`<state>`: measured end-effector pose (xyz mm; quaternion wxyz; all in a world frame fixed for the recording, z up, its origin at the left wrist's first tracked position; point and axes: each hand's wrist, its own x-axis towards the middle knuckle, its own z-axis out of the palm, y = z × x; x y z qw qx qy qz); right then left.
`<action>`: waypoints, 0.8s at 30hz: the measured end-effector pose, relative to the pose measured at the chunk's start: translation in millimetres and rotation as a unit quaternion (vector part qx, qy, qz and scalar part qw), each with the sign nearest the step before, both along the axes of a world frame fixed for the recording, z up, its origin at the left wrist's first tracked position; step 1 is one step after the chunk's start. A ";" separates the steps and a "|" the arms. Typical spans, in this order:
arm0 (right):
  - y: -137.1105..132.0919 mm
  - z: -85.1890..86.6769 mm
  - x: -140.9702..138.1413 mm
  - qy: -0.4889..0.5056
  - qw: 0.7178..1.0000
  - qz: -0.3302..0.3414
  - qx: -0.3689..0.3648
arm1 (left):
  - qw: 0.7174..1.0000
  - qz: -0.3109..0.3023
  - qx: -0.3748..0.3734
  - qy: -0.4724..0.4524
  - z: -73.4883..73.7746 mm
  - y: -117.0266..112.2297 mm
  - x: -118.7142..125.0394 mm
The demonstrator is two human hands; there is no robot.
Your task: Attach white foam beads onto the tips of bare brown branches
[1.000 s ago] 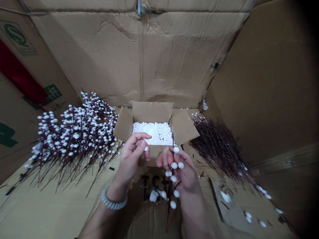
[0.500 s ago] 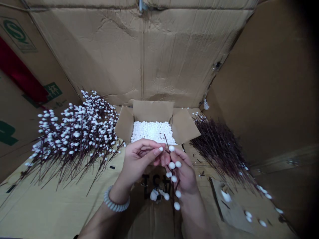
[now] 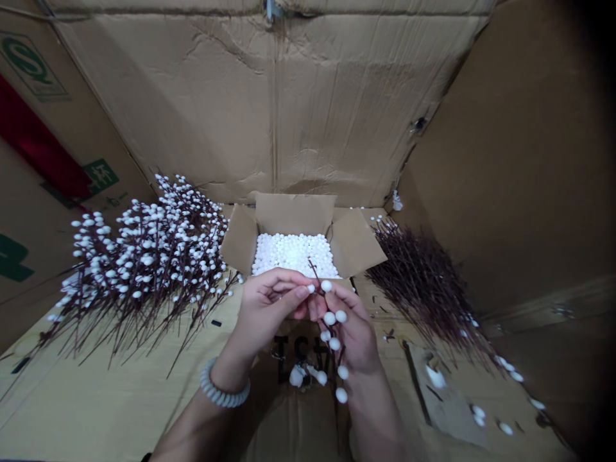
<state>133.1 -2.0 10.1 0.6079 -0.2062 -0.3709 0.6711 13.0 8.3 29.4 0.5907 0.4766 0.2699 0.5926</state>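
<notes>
My left hand [image 3: 272, 308], with a coiled band at its wrist, pinches a small white foam ball [image 3: 311, 289] between thumb and forefinger. Close beside it, my right hand [image 3: 353, 324] grips a thin dark brown twig [image 3: 331, 350] that carries several white balls along its length. The twig's bare upper tip leans left, next to the pinched ball; whether the two touch I cannot tell. Just behind the hands stands an open cardboard box [image 3: 359, 240] filled with loose white balls [image 3: 293, 250].
A heap of twigs with white balls [image 3: 158, 250] lies on the left. Bare brown twigs [image 3: 421, 276] are piled on the right. Stray balls [image 3: 505, 428] and a cardboard scrap [image 3: 452, 410] lie at front right. Tall cardboard walls [image 3: 308, 102] enclose the back and sides.
The twig's upper tip has shifted slightly left toward the ball in my left hand, and the balls on it moved a little with it. Both hands keep their grip.
</notes>
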 end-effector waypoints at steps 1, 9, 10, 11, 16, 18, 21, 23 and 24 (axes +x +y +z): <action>0.2 -0.4 0.1 -0.002 1.000 -0.002 -0.001 | 1.000 -0.001 -0.002 -0.001 0.0 0.1 0.1; 1.0 0.4 0.1 -0.016 1.000 -0.010 -0.022 | 1.000 -0.004 -0.003 0.003 0.3 -0.5 0.4; 0.8 0.4 0.0 -0.015 1.000 -0.011 -0.024 | 1.000 -0.002 0.000 0.006 0.3 -0.7 0.4; 0.6 0.2 -0.1 -0.013 1.000 -0.011 -0.023 | 1.000 0.002 0.002 0.009 0.2 -0.8 0.4; -0.6 -1.4 -0.3 -0.002 1.000 -0.004 -0.009 | 1.000 0.018 0.010 0.017 -1.7 -0.8 0.7; -0.7 -1.3 -0.4 -0.002 1.000 -0.002 -0.006 | 1.000 0.017 0.017 0.019 -2.2 -0.4 0.8; -0.2 -0.5 -0.5 -0.008 1.000 0.000 0.002 | 0.999 0.026 0.026 0.027 -1.8 0.2 1.2; 0.1 0.0 -0.3 -0.014 1.000 -0.003 0.004 | 0.998 0.037 0.026 0.037 -1.0 0.3 1.4; 0.2 0.3 -0.2 -0.019 1.000 -0.006 0.003 | 0.998 0.042 0.025 0.043 -0.6 0.2 1.5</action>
